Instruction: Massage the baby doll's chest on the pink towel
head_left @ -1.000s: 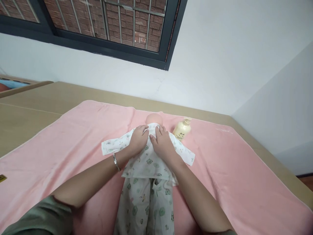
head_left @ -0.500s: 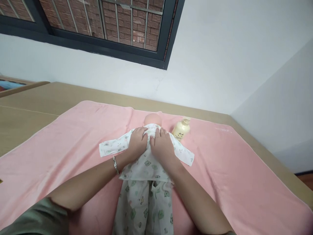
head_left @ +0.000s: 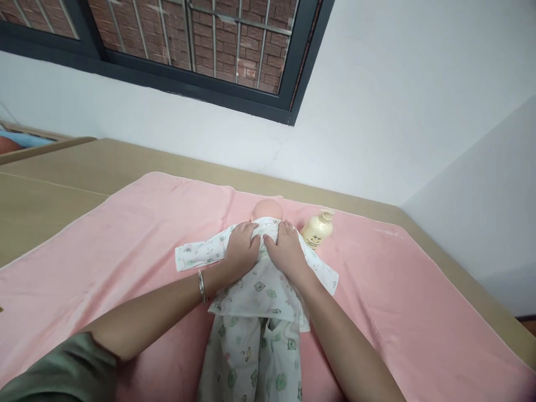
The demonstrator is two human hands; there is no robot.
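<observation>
Left hand [head_left: 242, 249] and right hand [head_left: 290, 255] side by side, just apart, on printed shirt [head_left: 259, 293] of doll [head_left: 268, 209]. Printed trousers [head_left: 239, 357] on near side. Yellow pump bottle [head_left: 317, 230] right of doll, on pink blanket [head_left: 402, 312]. Bracelet [head_left: 201, 287] on left arm [head_left: 154, 314]. Window [head_left: 209, 47] far left.

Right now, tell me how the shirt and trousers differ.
The shirt lies under the left hand and right hand; neither hand is on the trousers. The shirt's sleeves spread sideways, while the trousers' legs run side by side toward the camera. Both are pale with a greenish print.
</observation>
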